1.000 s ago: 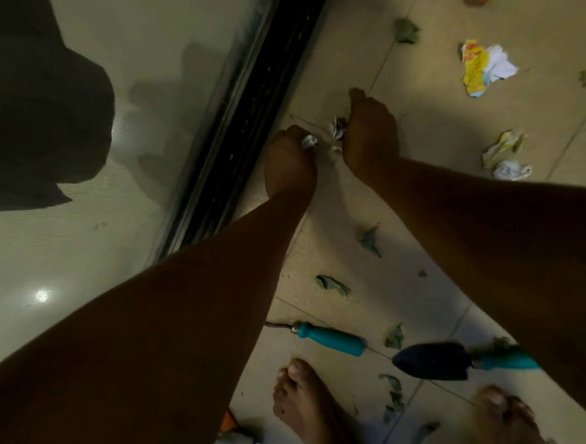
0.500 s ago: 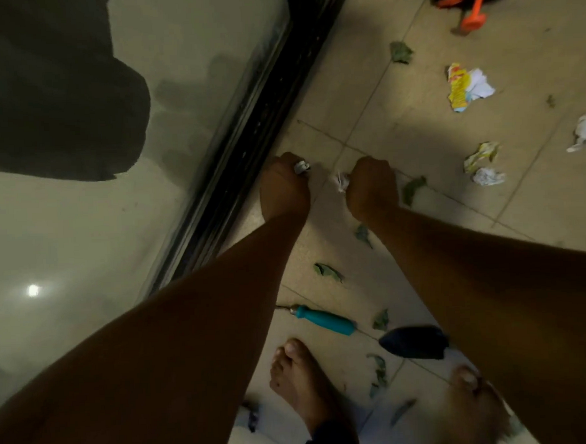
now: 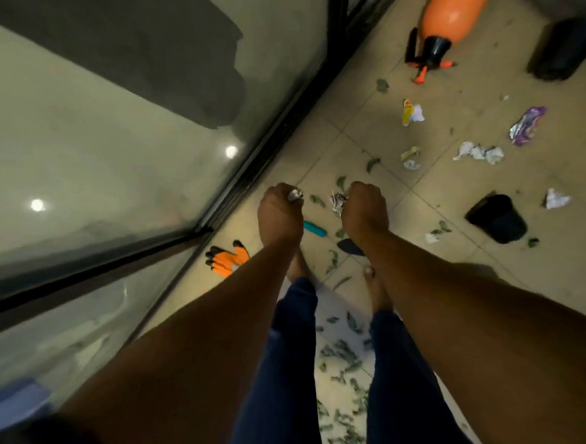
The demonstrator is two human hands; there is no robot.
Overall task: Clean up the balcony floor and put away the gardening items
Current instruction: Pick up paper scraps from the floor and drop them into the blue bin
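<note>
My left hand (image 3: 279,215) grips a small crumpled scrap of paper (image 3: 294,196), held above the tiled balcony floor (image 3: 453,282). My right hand (image 3: 364,212) grips another crumpled paper scrap (image 3: 336,200). Both fists are raised well off the floor. Below them lie a teal tool handle (image 3: 314,228) and the dark blade of a trowel (image 3: 349,247), partly hidden by my right arm. An orange and black glove (image 3: 227,259) lies by the glass door track. Dry leaves (image 3: 339,356) are scattered by my feet.
An orange sprayer bottle (image 3: 450,17) lies at the top. Crumpled papers (image 3: 478,153), a yellow wrapper (image 3: 411,112) and a purple wrapper (image 3: 527,126) litter the tiles. A black pot (image 3: 495,217) lies on its side at right; another dark pot (image 3: 561,48) is at the far corner. Glass door (image 3: 116,145) on the left.
I have risen from a crouch: both hands lifted off the floor with the paper scraps in them, and the view now takes in more of the balcony, glove, sprayer and pots.
</note>
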